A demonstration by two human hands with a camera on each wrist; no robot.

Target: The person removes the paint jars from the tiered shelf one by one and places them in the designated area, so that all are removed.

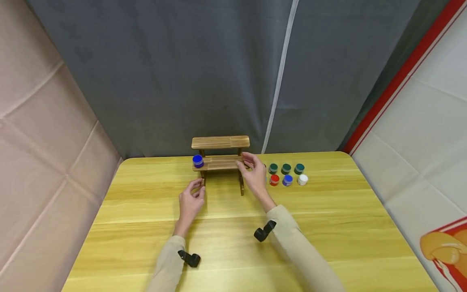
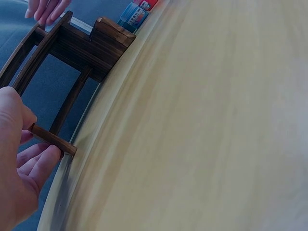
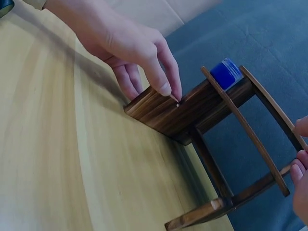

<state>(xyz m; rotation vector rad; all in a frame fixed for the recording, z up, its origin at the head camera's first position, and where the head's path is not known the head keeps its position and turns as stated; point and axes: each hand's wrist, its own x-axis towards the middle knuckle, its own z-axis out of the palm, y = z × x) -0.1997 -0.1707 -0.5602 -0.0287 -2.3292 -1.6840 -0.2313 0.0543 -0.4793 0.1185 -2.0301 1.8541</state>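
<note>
A two-tier wooden stand [image 1: 220,142] stands at the table's back edge. A paint jar with a blue lid [image 1: 198,161] sits at the left end of its lower shelf. My left hand [image 1: 191,201] pinches the foot of the stand's left leg, thumb on one side and fingers on the other; the left wrist view shows the hand [image 2: 21,163] at this dark wooden foot [image 2: 55,138]. At the lower shelf's right end, my right hand [image 1: 254,174] grips the edge between thumb and fingers. In the right wrist view only the fingers [image 3: 301,166] of that hand show.
To the right of the stand, small paint jars stand in two rows: green-lidded jars [image 1: 286,169] behind, then red [image 1: 274,180], blue [image 1: 287,180] and white [image 1: 303,179] ones. Right behind the table hangs a grey curtain [image 1: 182,81].
</note>
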